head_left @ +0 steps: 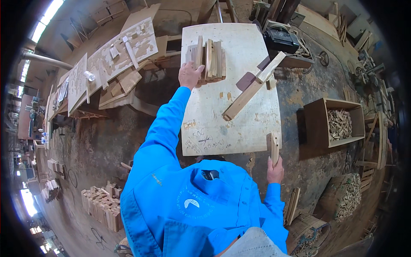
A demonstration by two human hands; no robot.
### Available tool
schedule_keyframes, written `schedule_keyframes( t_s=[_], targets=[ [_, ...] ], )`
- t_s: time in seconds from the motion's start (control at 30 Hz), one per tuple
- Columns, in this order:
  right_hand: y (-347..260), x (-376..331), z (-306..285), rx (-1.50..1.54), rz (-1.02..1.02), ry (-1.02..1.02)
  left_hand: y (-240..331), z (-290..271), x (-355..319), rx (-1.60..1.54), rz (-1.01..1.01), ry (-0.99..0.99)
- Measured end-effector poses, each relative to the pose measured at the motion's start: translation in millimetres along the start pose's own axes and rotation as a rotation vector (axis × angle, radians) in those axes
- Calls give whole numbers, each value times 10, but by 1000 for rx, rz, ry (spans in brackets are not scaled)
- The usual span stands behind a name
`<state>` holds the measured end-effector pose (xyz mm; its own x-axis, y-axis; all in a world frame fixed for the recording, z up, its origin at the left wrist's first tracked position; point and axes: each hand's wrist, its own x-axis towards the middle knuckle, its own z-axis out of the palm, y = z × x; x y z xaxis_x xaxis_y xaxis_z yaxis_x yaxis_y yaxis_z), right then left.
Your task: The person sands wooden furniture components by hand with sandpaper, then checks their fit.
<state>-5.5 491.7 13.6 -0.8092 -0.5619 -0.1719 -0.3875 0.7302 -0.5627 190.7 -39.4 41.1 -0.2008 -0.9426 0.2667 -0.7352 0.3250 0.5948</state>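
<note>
My left hand [190, 75] is at the near left end of a row of wooden strips [214, 60] on a pale board table. Its thumb and fingers close around the leftmost strips. Low on the right, my right hand [275, 170] grips the near end of a short wooden piece [275, 144] at the table's front right corner. The piece points away from me and has small dark marks or holes. A longer wooden bar [242, 102] lies slantwise on the table, with brown sheet pieces [245, 81] beside it.
An electric motor [280, 39] stands at the table's far right edge. Right of the table is an open wooden box [314, 124] of offcuts. A bench [115, 58] with scraps and a hammer-shaped tool [130, 52] stands left. Stacked blocks [102, 207] sit on the floor.
</note>
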Motion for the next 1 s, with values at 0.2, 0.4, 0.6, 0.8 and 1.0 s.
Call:
schedule_keyframes(
  t_s=[0.2,0.4,0.6,0.8,1.0],
  targets=[
    [-22,-5,5,37,2,10,-299,35,333,-351,-170,-219],
    [-55,-29,-40,19,52,12,-10,-237,323,-1012,-273,-548],
    [-26,-13,-9,-24,83,0,638,212,273,-1018,-84,-645],
    [-75,-15,-20,-38,89,1,1315,864,68,-823,-7,-668],
    [-119,-28,-40,-24,102,17,1306,1687,103,-746,-15,-716]
  ],
)
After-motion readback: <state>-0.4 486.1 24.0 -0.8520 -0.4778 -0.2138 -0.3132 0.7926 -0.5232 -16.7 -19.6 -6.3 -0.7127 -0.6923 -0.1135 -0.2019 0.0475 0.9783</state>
